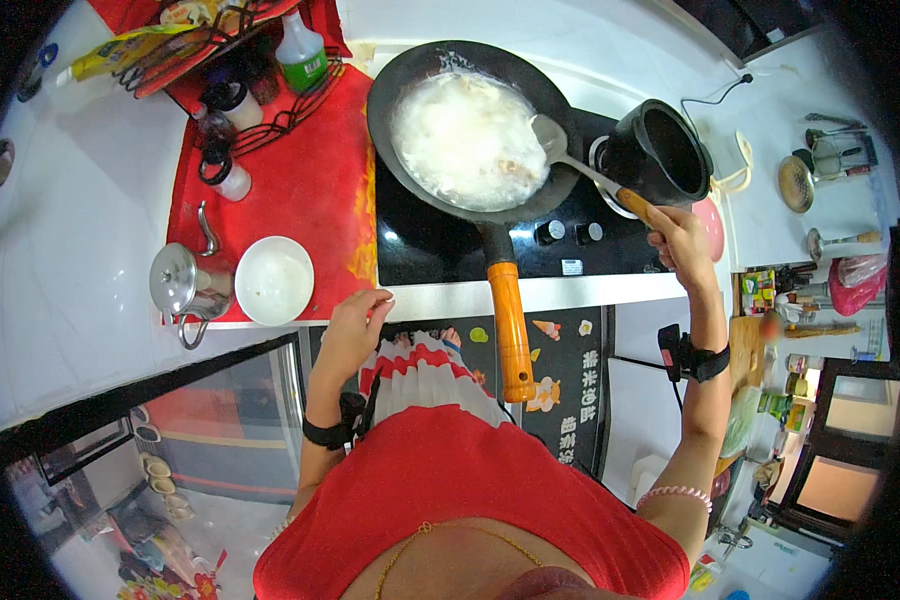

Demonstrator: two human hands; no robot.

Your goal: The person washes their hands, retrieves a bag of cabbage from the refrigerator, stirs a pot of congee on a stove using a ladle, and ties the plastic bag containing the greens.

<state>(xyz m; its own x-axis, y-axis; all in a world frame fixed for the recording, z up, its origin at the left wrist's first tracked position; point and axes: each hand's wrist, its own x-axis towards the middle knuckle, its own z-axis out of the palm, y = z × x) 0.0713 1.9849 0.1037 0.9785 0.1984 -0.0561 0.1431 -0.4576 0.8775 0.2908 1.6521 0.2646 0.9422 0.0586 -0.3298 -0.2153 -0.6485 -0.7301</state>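
A black wok (394, 112) with a wooden handle (510, 330) sits on the stove, full of bubbling whitish liquid (469, 139) with some brownish bits. My right hand (679, 244) grips the wooden end of a metal spatula (596, 176), whose blade rests at the wok's right side, partly in the liquid. Near the counter's front edge, left of the wok handle, is my left hand (352, 330); its thumb and forefinger are close together, with a small white thing at their tips that I cannot make out. A white bowl (274, 281) stands to the left of that hand.
A steel pot with a curved spout (187, 281) stands left of the bowl. Behind it, a wire rack (292, 116) and several jars and bottles occupy the red mat (307, 195). A deep black pot (645, 157) is on the right burner. Stove knobs (550, 232) line the cooktop's front.
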